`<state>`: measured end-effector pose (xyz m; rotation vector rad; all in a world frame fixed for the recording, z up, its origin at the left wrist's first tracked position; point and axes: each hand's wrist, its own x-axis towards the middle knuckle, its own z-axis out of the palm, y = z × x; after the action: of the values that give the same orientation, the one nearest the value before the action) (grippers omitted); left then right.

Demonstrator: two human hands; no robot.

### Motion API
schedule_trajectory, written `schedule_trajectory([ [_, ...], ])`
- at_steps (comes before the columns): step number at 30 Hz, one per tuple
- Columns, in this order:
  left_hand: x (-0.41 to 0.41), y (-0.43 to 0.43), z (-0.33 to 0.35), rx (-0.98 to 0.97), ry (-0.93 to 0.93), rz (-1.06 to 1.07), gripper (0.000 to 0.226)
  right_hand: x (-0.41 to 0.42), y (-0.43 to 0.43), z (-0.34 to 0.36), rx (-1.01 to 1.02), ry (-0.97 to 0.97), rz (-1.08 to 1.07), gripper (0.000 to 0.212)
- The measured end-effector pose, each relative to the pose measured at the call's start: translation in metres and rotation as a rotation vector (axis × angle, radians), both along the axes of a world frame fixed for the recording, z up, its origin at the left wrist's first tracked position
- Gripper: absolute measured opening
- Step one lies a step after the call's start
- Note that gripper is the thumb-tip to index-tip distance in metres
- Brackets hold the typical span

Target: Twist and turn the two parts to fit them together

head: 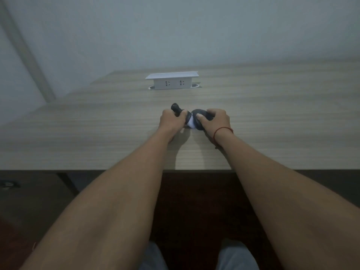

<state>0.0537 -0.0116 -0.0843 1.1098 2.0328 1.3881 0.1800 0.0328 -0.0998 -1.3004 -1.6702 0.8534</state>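
Left hand (172, 119) curled around dark handle (176, 109), right hand (215, 119) clamping dark rounded body (200, 114); both grips holding, bracing it on tabletop (97, 133).

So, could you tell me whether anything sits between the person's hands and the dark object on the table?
Nothing visible does: the left hand and right hand both already grip the dark object, which rests on the table.

There is one view only, from a camera on the person's head. It looks forward and down at the wooden table (272, 114), from its near edge. The white socket box (172, 81) stands far behind, near the wall.
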Motion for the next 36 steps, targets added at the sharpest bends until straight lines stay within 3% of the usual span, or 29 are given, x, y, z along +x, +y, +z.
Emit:
schedule_trajectory([
  [4,-0.012,-0.004,0.011,-0.090,-0.047,-0.156,0.022,-0.001,0.002,-0.001,-0.014,-0.004,-0.012,0.053],
  [9,-0.012,0.014,-0.004,0.003,-0.066,0.116,0.042,0.004,0.002,-0.002,-0.001,-0.008,0.081,0.052],
  [12,-0.009,0.013,-0.006,0.041,-0.076,0.139,0.042,0.004,0.003,-0.002,-0.003,-0.016,0.091,0.052],
  [17,-0.010,-0.008,0.013,-0.088,-0.060,-0.124,0.025,-0.002,0.004,-0.003,0.001,-0.001,0.021,0.047],
  [21,-0.008,-0.025,0.023,-0.249,-0.089,-0.347,0.025,-0.002,0.005,-0.002,-0.008,-0.008,0.002,0.051],
  [24,0.002,-0.020,0.015,-0.120,-0.218,-0.320,0.024,-0.001,0.003,-0.002,-0.020,0.012,0.009,0.047],
  [28,0.009,-0.002,0.004,0.030,-0.330,-0.125,0.022,0.000,0.002,-0.003,-0.021,0.062,0.002,0.044],
  [32,-0.001,0.007,-0.002,0.082,-0.103,0.075,0.026,0.000,0.004,-0.004,-0.024,0.039,0.017,0.043],
  [36,-0.003,0.002,-0.005,0.009,-0.003,-0.083,0.023,0.000,0.007,-0.004,-0.014,0.018,-0.004,0.042],
])
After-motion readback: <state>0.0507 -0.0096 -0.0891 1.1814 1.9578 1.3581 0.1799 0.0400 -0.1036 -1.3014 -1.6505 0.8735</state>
